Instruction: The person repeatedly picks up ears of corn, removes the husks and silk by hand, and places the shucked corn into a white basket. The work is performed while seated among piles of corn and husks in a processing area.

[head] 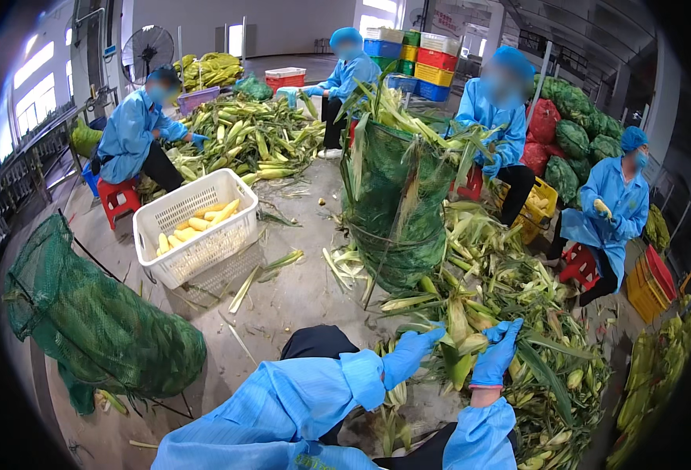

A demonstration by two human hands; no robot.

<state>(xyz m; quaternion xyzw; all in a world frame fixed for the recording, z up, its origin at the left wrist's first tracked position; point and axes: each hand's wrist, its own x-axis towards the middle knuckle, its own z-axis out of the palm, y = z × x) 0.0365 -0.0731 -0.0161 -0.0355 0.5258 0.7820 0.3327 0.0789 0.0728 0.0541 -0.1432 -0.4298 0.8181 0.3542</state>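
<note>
My left hand (411, 357), in a blue glove, reaches to the left side of a corn cob in its husk (458, 329), with its fingertips at the husk leaves. On the cob's right side is my right hand (494, 359), also gloved in blue, its fingers bent by the leaves. What the fingertips grip is partly hidden. The cob's husk is spread, with green leaves hanging below it. Around and beneath lies a pile of corn husks and leaves (548, 311). Just beyond stands a tall green mesh bag (401, 200) full of husks.
A white plastic crate (198, 235) holds peeled yellow cobs. Another green mesh bag (116, 329) leans at the left. Several co-workers in blue sit around on red stools (117, 200). A heap of unhusked corn (251, 138) lies farther back, near stacked colored crates (433, 64).
</note>
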